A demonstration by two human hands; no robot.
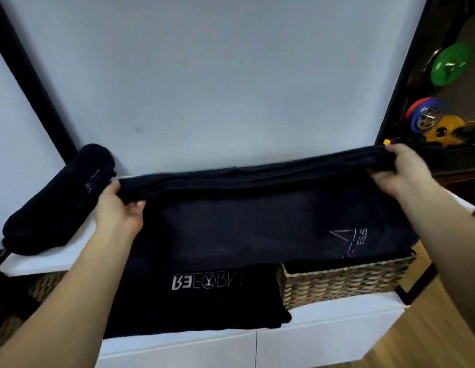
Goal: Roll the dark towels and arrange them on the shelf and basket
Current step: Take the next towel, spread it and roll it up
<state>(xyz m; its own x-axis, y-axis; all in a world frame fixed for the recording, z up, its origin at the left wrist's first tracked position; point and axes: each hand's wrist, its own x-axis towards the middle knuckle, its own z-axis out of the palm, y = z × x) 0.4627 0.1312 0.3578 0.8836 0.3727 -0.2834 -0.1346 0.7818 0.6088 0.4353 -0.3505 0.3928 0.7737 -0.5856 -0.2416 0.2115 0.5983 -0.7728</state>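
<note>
Two hands stretching a dark towel out over the shelf

Left hand [119, 205] and right hand [402, 170] each pinch an end of the dark towel [257, 221], draped over the wicker basket [345, 282]; a rolled towel [58, 200] lies on the white shelf [337, 314], far left.

At centre, dark towel [257, 224] spread flat, far edge rolled over, rolled towel [58, 203] at 9 o'clock on shelf [45, 257], wicker basket [345, 282] at 4 o'clock.

The towel [257, 227] hides the top of the basket [345, 284] at lower right, a forearm [71, 301] covers a second basket [43, 285] at lower left, and plates [448, 66] at upper right blur.
</note>
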